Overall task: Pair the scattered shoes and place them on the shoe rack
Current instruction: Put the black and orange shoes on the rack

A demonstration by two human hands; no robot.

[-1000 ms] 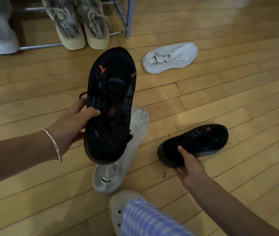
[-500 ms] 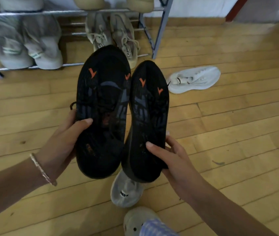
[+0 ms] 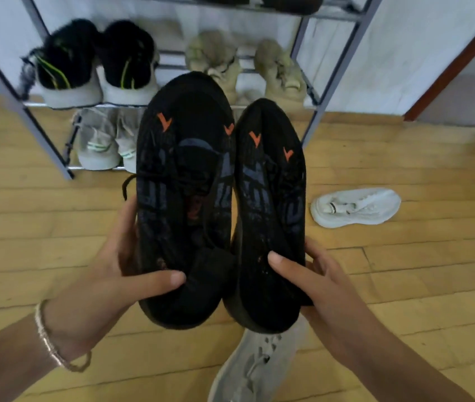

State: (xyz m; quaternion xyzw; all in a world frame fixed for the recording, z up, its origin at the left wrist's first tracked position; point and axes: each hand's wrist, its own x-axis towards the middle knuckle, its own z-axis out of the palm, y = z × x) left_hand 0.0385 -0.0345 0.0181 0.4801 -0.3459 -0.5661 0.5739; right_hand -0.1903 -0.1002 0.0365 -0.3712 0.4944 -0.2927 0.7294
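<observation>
Two black shoes with orange arrow marks are held side by side in front of me, toes pointing toward the rack. My left hand [image 3: 120,274] grips the heel of the left black shoe [image 3: 184,175]. My right hand [image 3: 317,288] grips the heel of the right black shoe [image 3: 271,198]. The metal shoe rack [image 3: 329,74] stands just beyond them against a white wall. A white shoe [image 3: 355,207] lies on its side on the floor to the right. Another white shoe [image 3: 256,369] lies on the floor under my hands.
On the rack sit a black pair with green stripes [image 3: 94,65], a beige pair [image 3: 245,65] and a pale grey pair [image 3: 102,140] on the lowest shelf. More dark shoes show on a higher shelf. The floor is wooden planks [image 3: 404,285]. A doorway edge [image 3: 457,62] is at the right.
My right hand picked the second black shoe off the floor and brought it beside the first. Both shoes have risen and moved closer to the rack as my view tilted up.
</observation>
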